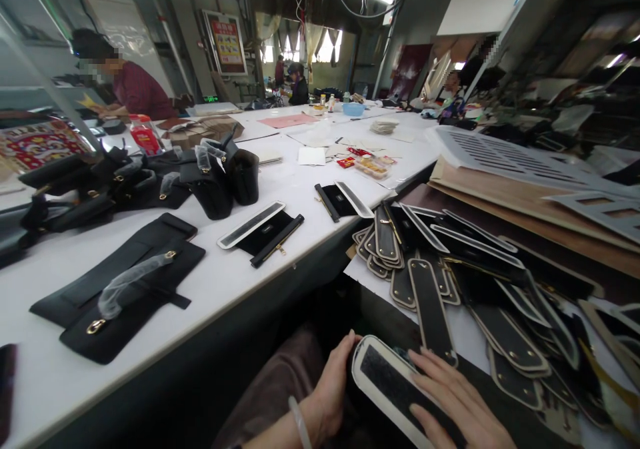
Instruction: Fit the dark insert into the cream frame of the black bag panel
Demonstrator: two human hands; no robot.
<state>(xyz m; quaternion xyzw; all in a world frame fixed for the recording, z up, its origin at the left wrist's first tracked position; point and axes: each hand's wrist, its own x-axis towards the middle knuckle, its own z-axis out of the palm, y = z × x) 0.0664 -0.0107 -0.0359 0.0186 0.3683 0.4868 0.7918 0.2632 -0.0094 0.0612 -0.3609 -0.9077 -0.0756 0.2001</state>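
Observation:
Low in the view, above my lap, is a long bag panel [383,374] with rounded ends, a dark centre and a pale border. My left hand [333,386] grips its far left end, fingers closed along the edge. Across its right side lies my right hand [453,399], fingers bent over the border and holding it; the palm side is hidden. To the right of the panel lies a heap of similar dark pieces with pale edges and rivets [430,302]. On the white table [280,309] beyond rests a black bag lining piece with a zipper [265,236].
Black flat bag bodies [125,282] with wrapped handles lie on the left, upright black bags [207,186] behind them. A similar lining piece [343,202] lies near the table's corner. Stacked boards [530,202] stand at right. Food packets [370,166] and co-workers [143,89] are farther back.

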